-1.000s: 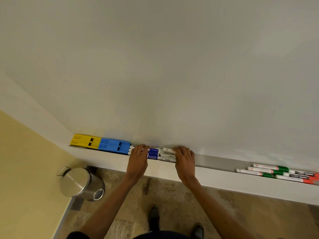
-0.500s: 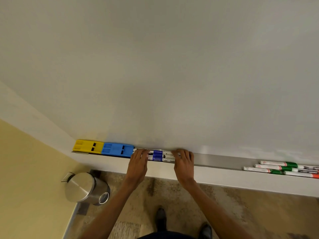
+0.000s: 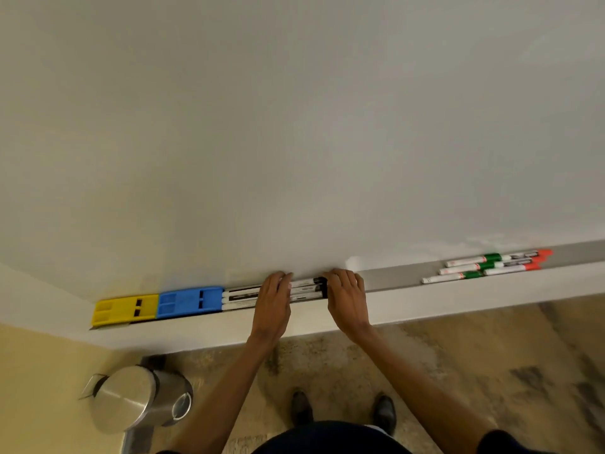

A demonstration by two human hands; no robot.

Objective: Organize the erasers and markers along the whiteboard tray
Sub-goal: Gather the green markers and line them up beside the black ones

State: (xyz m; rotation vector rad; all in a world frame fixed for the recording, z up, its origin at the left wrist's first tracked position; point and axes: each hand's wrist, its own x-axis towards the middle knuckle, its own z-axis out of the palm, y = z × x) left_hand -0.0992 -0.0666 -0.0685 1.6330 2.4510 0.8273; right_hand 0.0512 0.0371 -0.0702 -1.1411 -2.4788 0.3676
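The bundle of black-capped markers (image 3: 248,295) lies in the whiteboard tray (image 3: 389,276), its left end touching the blue eraser (image 3: 190,301), which butts the yellow eraser (image 3: 124,309) at the tray's left end. Half a second ago a blue-banded marker showed between the hands; now it is hidden. The left hand (image 3: 272,303) lies flat over the bundle; the right hand (image 3: 347,296) presses its right end, fingers extended, gripping nothing. Squaring looks nearly done. Green and orange markers (image 3: 487,266) wait toward the tray's right end.
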